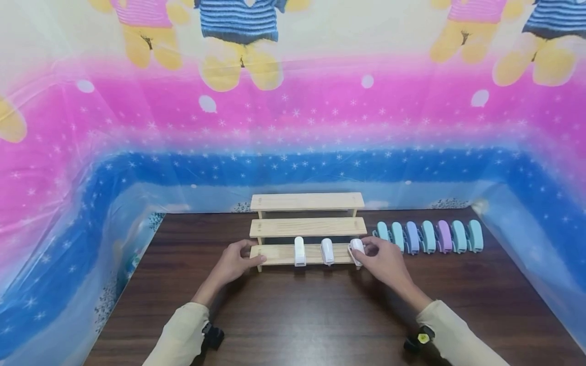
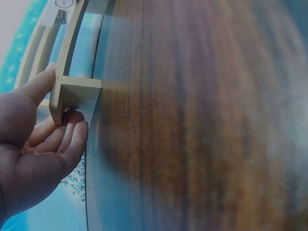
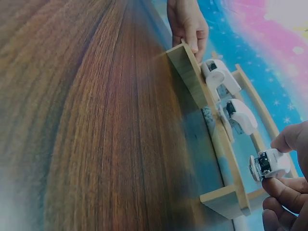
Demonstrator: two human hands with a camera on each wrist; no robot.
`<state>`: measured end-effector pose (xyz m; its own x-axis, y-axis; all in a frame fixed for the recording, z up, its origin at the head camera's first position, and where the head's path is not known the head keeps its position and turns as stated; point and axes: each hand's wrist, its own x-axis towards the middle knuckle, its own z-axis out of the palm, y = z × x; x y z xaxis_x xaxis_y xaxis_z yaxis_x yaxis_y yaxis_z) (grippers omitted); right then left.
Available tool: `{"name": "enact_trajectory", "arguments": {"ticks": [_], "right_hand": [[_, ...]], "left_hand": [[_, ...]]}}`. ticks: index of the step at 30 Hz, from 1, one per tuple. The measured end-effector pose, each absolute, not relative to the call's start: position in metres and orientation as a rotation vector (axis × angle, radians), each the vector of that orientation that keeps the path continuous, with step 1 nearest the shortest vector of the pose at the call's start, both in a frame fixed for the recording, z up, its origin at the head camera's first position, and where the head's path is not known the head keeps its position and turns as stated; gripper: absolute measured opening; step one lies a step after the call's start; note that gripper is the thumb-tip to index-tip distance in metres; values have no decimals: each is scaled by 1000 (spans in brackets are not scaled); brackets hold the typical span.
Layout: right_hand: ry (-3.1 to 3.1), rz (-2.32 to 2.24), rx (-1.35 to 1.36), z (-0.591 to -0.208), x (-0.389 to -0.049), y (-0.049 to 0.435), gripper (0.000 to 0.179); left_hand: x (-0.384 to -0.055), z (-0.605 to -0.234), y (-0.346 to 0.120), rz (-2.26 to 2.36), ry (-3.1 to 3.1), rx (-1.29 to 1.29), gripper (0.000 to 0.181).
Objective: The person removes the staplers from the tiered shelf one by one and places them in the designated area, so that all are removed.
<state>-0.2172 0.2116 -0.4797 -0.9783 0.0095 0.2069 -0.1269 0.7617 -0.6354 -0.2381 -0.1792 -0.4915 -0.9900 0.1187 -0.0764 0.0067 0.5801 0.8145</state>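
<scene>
A three-tier wooden step rack (image 1: 308, 227) stands on the table. My left hand (image 1: 235, 263) grips the left end of its lowest tier, with the thumb on top and the fingers curled at the edge in the left wrist view. On that tier are a white stapler (image 1: 299, 251) left of the middle and another white stapler (image 1: 327, 251) near the middle. At the tier's right end my right hand (image 1: 384, 260) pinches a third small white stapler (image 3: 274, 163) between thumb and fingers. Its dark metal front shows in the right wrist view.
Right of the rack, several staplers stand in a row: mostly teal ones (image 1: 475, 236), one blue-lavender (image 1: 412, 238) and one purple (image 1: 443, 237). The dark wood table (image 1: 293, 315) is bordered behind by a printed cloth (image 1: 293, 132).
</scene>
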Motion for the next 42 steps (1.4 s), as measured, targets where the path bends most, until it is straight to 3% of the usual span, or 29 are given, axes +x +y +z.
{"name": "enact_trajectory", "arguments": {"ticks": [22,42], "right_hand": [[-2759,946,-44,-484,-192,269,47],[-2856,900,-183,-510,-181,300,49]], "left_hand": [[-239,-492,-180,1399,2683,123,55],[-239,-493,-178,1392,2685,111,55]]}}
